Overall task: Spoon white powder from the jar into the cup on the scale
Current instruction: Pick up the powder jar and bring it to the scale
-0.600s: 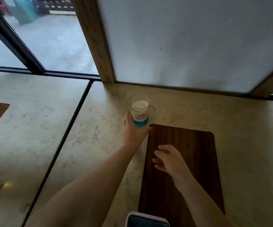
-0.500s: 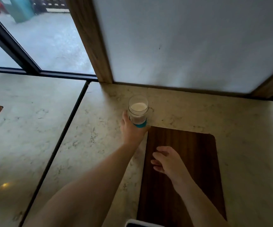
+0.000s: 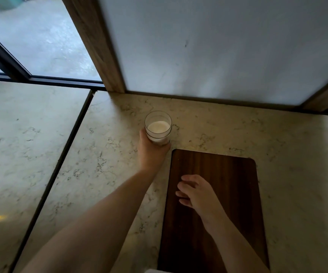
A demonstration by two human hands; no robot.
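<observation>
A clear glass jar (image 3: 158,127) of white powder (image 3: 157,127) stands upright on the marble counter (image 3: 277,154), just above the centre of the frame and just past the upper left corner of a dark wooden board (image 3: 224,170). The left hand (image 3: 151,152) wraps around the jar's lower part, grasping it. Lower and to the right, the right hand (image 3: 196,192) hovers over the board, fingers loosely curled, holding nothing.
</observation>
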